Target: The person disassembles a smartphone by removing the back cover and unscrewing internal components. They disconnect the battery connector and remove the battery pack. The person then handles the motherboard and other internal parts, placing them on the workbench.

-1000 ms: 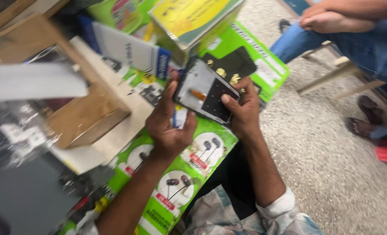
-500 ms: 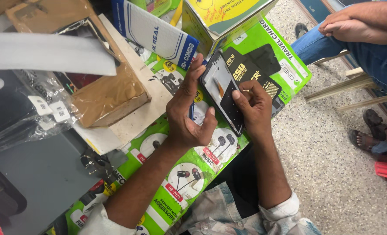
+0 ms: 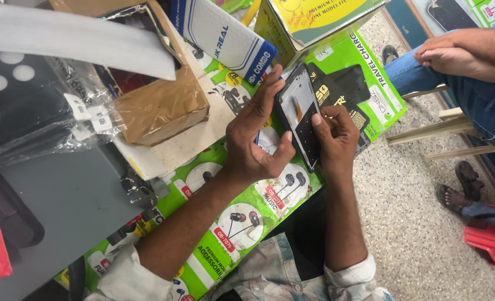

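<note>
Since half a second ago your hands have barely shifted. Your left hand and right hand both clasp one thin dark rectangular phone screen panel, tilted on edge above the green printed earphone poster. One brown cardboard box sits well left; speckled floor lies open rightward.

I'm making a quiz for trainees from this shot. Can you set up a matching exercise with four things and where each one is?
Things:
1. phone screen panel
2. brown paper package
3. green poster
4. sandalled foot

Places:
A. on the speckled floor, at the right
B. held between the left hand and right hand
C. spread flat under the forearms
D. on the white sheet, left of the hands

Pairs: 1-B, 2-D, 3-C, 4-A
</note>
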